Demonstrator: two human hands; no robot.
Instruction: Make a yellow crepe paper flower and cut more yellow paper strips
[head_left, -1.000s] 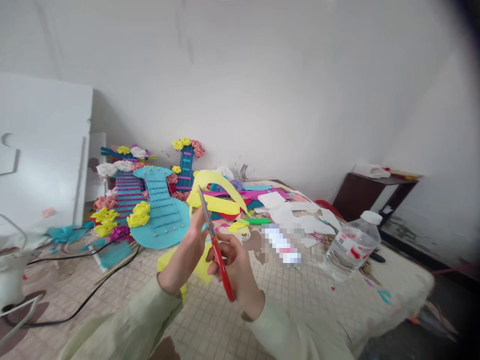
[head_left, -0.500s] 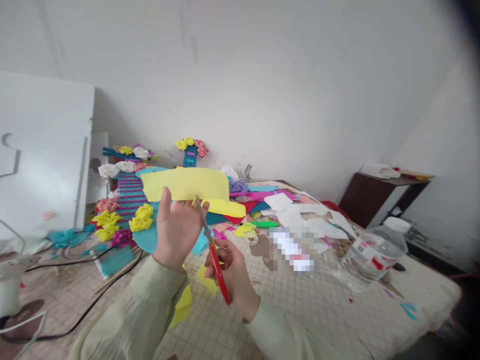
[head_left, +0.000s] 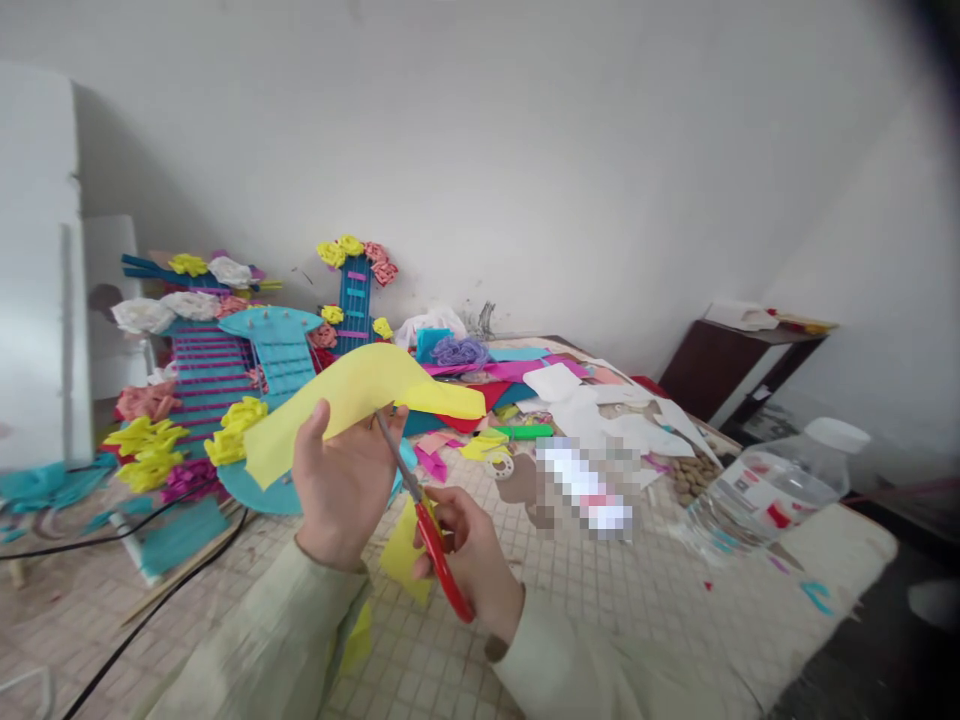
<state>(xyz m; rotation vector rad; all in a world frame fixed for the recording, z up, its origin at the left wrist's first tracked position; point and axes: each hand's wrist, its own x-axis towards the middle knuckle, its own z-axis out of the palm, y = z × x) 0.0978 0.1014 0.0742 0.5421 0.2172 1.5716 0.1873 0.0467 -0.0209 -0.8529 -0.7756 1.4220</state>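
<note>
My left hand (head_left: pixel 341 485) is raised, palm toward me, and pinches a curved sheet of yellow paper (head_left: pixel 352 398) by its lower edge. My right hand (head_left: pixel 469 555) grips red-handled scissors (head_left: pixel 424 525), and their blades point up and left into the yellow paper beside my left fingers. A loose yellow offcut (head_left: pixel 401 550) hangs below the two hands. Both forearms are in pale green sleeves.
The tiled table (head_left: pixel 600 600) carries coloured paper scraps (head_left: pixel 487 375), white cut-outs (head_left: pixel 600 415), a green marker (head_left: pixel 525 432) and a tilted water bottle (head_left: pixel 765 490). Blue paper guitars with paper flowers (head_left: pixel 225 370) stand at the left. A dark side table (head_left: pixel 742 365) stands at the right.
The yellow paper has turned from flat and level to tilted and curved, lower on the left. The scissors stay at its edge. The view has shifted to the left.
</note>
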